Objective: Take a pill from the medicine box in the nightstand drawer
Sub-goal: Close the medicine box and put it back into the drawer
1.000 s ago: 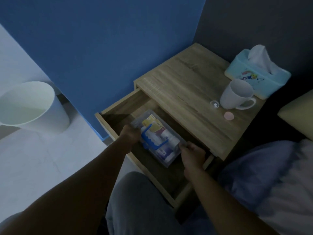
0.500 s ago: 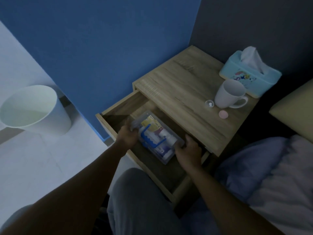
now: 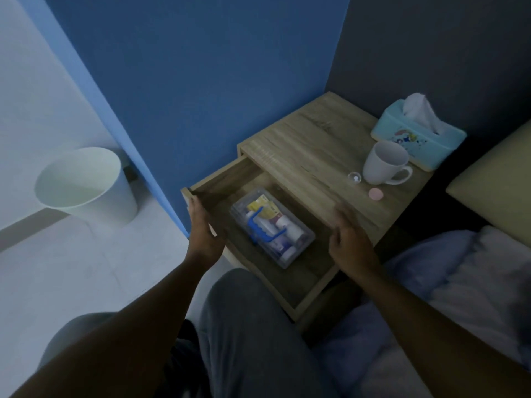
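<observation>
The clear plastic medicine box (image 3: 297, 238) with a blue handle lies in the open nightstand drawer (image 3: 313, 291), filled with small bottles and packets. My left hand (image 3: 201, 225) is to the left of the box, laid along the drawer's front panel near its left corner with fingers curled over the edge. My right hand (image 3: 347, 239) hovers to the right of the box by the nightstand top's front edge, fingers spread, slightly blurred, holding nothing. Neither hand touches the box.
On the nightstand top (image 3: 301, 150) stand a white mug (image 3: 385, 163), a light blue tissue box (image 3: 416, 139), a small clear cap with a white pill (image 3: 355, 177) and a pink round lid (image 3: 375, 194). A white waste bin (image 3: 83, 185) stands on the floor at left. Bedding (image 3: 459, 271) lies at right.
Both hands have let go of the medicine box, which now rests in the drawer. My left hand moved to the drawer front; my right hand lifted away to the right.
</observation>
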Tool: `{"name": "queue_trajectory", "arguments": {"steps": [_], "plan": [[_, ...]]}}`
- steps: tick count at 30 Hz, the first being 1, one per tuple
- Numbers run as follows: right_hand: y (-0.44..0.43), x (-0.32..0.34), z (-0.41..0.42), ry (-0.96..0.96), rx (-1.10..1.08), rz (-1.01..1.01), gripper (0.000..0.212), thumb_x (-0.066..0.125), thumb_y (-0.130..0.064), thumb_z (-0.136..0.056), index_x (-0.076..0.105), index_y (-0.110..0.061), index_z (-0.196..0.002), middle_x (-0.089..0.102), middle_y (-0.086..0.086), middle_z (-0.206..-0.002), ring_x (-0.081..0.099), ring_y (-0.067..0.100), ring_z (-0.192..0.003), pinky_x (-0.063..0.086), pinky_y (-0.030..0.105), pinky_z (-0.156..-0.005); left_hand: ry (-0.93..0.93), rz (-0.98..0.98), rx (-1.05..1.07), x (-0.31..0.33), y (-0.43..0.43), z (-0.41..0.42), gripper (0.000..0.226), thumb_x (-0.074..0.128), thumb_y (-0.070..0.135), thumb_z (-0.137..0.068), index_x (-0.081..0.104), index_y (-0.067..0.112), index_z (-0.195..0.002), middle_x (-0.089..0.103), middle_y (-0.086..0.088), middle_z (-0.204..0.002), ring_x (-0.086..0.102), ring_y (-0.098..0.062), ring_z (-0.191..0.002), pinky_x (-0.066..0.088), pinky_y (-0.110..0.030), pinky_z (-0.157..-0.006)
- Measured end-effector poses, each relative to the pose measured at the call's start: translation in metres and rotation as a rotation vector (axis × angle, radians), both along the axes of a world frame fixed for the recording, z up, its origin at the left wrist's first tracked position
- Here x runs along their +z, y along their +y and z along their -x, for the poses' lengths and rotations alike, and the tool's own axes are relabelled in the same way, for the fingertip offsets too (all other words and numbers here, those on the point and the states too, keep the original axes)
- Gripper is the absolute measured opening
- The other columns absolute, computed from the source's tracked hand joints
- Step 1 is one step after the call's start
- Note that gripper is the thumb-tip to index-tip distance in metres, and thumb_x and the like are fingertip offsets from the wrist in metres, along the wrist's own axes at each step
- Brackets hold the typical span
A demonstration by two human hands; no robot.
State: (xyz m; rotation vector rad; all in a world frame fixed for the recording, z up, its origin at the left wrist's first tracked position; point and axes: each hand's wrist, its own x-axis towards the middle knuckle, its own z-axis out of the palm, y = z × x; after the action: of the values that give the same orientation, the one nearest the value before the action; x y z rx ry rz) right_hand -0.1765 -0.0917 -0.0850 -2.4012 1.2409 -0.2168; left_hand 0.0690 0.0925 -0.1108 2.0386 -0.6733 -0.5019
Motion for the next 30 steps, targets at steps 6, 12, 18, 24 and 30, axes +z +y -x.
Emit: {"name": "queue_trajectory", "arguments": {"steps": [6, 12, 18, 24, 30], "plan": [[-0.015, -0.026, 0.034, 0.165, 0.119, 0.092, 0.058, 0.044, -0.012, -0.102, 0.024, -0.002, -0.155, 0.016, 0.017, -0.165, 0.011, 0.03, -0.153, 0.014, 0.045, -0.125, 0.273, -0.047, 0.089, -0.034, 0.005, 0.007, 0.097, 0.07, 0.026, -0.086, 0.001, 0.031, -0.154, 0.016, -0.002, -0.164, 0.023, -0.031, -0.149, 0.031, -0.056, -0.116], [-0.012, -0.041, 0.034, 0.117, 0.068, 0.112, 0.063, 0.048, -0.005, -0.096, 0.024, -0.004, -0.154, 0.021, 0.017, -0.163, 0.013, 0.032, -0.153, 0.016, 0.05, -0.124, 0.341, -0.049, 0.034, -0.054, -0.002, 0.008, 0.089, 0.067, 0.027, -0.089, 0.005, 0.034, -0.153, 0.039, 0.002, -0.155, 0.039, -0.028, -0.141, 0.042, -0.051, -0.109], [-0.014, -0.048, 0.032, 0.014, 0.024, 0.129, 0.055, 0.048, -0.002, -0.096, 0.038, -0.004, -0.149, 0.034, 0.017, -0.158, 0.025, 0.033, -0.15, 0.024, 0.053, -0.121, 0.372, -0.019, 0.025, -0.06, -0.037, 0.012, 0.085, 0.064, 0.023, -0.091, 0.007, 0.036, -0.153, 0.038, 0.002, -0.156, 0.038, -0.027, -0.142, 0.04, -0.05, -0.108], [-0.018, -0.059, 0.034, -0.019, 0.008, 0.127, 0.056, 0.05, -0.004, -0.095, 0.038, -0.006, -0.15, 0.033, 0.014, -0.159, 0.024, 0.032, -0.15, 0.018, 0.046, -0.123, 0.433, 0.029, -0.037, -0.065, -0.083, 0.016, 0.08, 0.059, 0.022, -0.094, 0.008, 0.035, -0.154, 0.037, -0.004, -0.155, 0.039, -0.026, -0.139, 0.041, -0.049, -0.106], [-0.016, -0.057, 0.032, -0.087, -0.011, 0.121, 0.058, 0.049, 0.004, -0.091, 0.041, -0.002, -0.148, 0.035, 0.017, -0.157, 0.026, 0.035, -0.148, 0.022, 0.052, -0.121, 0.506, 0.055, -0.059, -0.07, -0.125, 0.018, 0.082, 0.054, 0.019, -0.095, 0.0, 0.035, -0.155, 0.032, -0.006, -0.158, 0.035, -0.028, -0.142, 0.038, -0.052, -0.11]]}}
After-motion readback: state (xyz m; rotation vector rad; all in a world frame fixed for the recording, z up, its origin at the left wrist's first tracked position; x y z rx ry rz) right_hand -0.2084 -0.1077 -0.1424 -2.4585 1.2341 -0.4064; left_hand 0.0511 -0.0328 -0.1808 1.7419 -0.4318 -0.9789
